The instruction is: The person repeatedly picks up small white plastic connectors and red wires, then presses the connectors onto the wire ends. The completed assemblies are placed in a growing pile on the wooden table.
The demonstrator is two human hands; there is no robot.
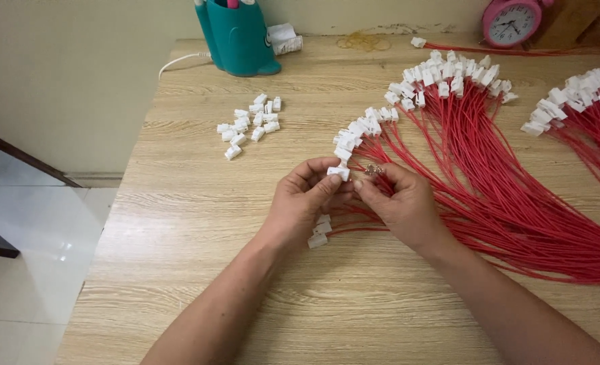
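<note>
Pinched between thumb and fingertips of the left hand (300, 203): 1 small white plastic connector (339, 172), held just above the table (178, 223), near its middle. Closed lightly around a red wire (381, 177) in the right hand (398, 203), its metal tip (373, 169) just right of the connector and almost touching it. Under the left hand, a few more white connectors (319, 233) on wire ends. To the right, spread across the wooden top, a big fan of red wires (489, 196) already capped in white, with a second bundle (591, 115) at the far right edge. Far left of the hands, a loose pile of white connectors (249, 124). At the far edge, a teal pen holder (239, 37) with pens inside, and a pink alarm clock (513, 21).
</note>
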